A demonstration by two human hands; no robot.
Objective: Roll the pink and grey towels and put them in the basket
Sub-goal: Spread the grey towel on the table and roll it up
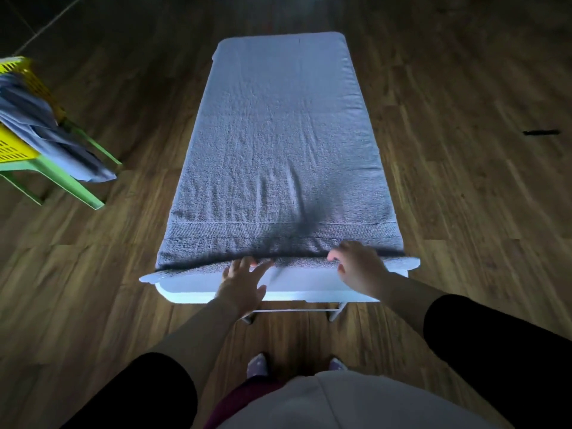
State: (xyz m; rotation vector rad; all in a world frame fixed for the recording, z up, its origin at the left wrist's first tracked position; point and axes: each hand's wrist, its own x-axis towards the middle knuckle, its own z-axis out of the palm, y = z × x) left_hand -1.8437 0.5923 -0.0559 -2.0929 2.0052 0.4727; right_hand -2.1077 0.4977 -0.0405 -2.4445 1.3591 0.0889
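Towel (278,144) lies flat; left hand (244,283) presses hem, fingers spread; right hand (356,267) pinches it. Advise tight, even first turn.

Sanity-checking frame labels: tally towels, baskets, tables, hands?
Towels: 2, the spread towel and the draped towel
Baskets: 1, the basket
Tables: 1, the table
Hands: 2, the left hand and the right hand
Total: 6
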